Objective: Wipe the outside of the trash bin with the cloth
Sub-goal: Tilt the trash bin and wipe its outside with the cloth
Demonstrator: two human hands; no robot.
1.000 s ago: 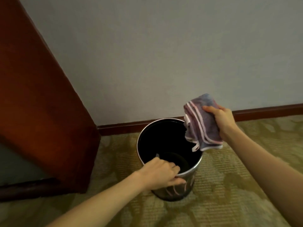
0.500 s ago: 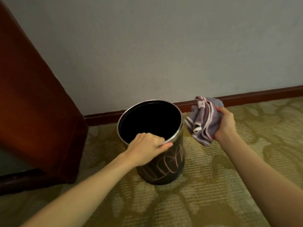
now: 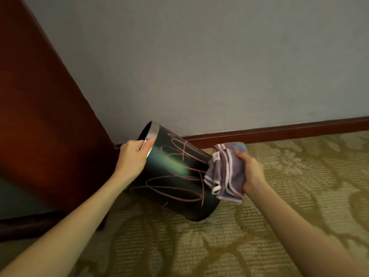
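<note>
Since half a second ago the bin (image 3: 175,176) has gone from standing upright to leaning hard over to the left, and the cloth (image 3: 227,172) has come in against its side.

I am looking down at a floor covered in olive-gold patterned carpet (image 3: 289,216), running back to a dark reddish baseboard (image 3: 279,128) under a plain grey wall (image 3: 199,66). A tall dark wooden panel (image 3: 40,116) is filling the left of my view.

I am watching the bin lying at a steep tilt between the panel and the cloth, its open mouth and metal rim (image 3: 154,129) pointing up and left, its black side with looping pink scribbles facing me. Its base is sitting low by the carpet, but I cannot tell whether it is touching.

I am seeing the left hand (image 3: 132,156) gripping the rim, thumb lying along the outside and fingers curling over the edge. The right hand (image 3: 251,170) is clutching the bunched grey-purple cloth with pale pink-edged stripes, fingers wrapping round it. The cloth's left folds are meeting the bin's outer wall near the base end.
</note>
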